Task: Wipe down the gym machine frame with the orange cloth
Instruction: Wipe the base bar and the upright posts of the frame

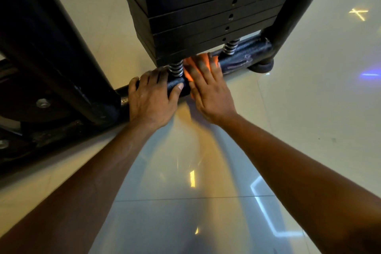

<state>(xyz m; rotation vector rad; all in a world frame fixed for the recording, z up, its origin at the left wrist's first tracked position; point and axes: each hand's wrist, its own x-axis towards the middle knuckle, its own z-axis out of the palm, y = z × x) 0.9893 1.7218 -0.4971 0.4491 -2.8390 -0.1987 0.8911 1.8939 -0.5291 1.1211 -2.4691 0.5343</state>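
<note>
1. At far left, a thick black upright (51,51) of the gym machine frame slants down to a bolted base plate (41,105) on the glossy tiled floor (185,192).
2. The left hand (151,101) wraps over the low black crossbar (243,55) of the frame, fingers curled across its top and thumb along the near side, gripping the bar itself.
3. Just beside that hand stands a coiled steel spring (176,68), under the black weight stack (206,10) (its plates show a row of pin holes).
4. The right hand (208,93) lies flat with fingers spread, pressing the orange cloth (190,68) onto the crossbar between the two springs; the cloth shows above and beside the fingers.
5. Further right sit the second spring (231,46) and another dark upright (296,2), ending at a rounded foot (262,66).
</note>
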